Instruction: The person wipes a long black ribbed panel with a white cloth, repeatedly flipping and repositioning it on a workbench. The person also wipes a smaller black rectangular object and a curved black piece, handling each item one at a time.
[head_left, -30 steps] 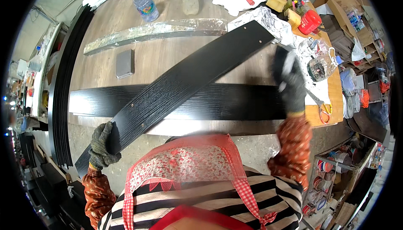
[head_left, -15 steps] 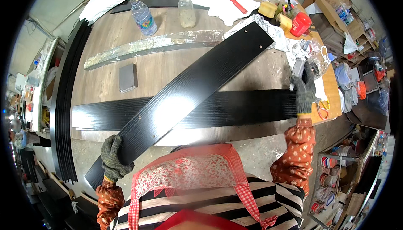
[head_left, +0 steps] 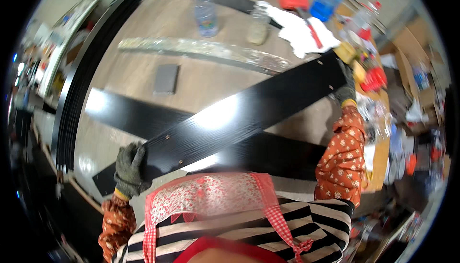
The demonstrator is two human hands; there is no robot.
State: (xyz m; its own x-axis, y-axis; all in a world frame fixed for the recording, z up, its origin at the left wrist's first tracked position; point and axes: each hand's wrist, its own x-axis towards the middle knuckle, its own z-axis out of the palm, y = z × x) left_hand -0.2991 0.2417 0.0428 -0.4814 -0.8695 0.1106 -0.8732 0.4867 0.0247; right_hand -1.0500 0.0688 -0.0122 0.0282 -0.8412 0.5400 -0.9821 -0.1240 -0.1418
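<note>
Workshop table [head_left: 206,83], cluttered. Top board [head_left: 249,108] slants across second board [head_left: 139,118]. Left hand [head_left: 130,169] grips top board, near side of second board; right hand [head_left: 346,91] beyond it, fingers mostly hidden, grip can't tell. Best support both ends, avoid scraping.

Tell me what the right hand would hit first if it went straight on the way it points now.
Most likely the yellow sponge-like block, just beyond the gloved right hand at the far end of the upper black board. Depth is unclear, so the hand could pass above it.
</note>
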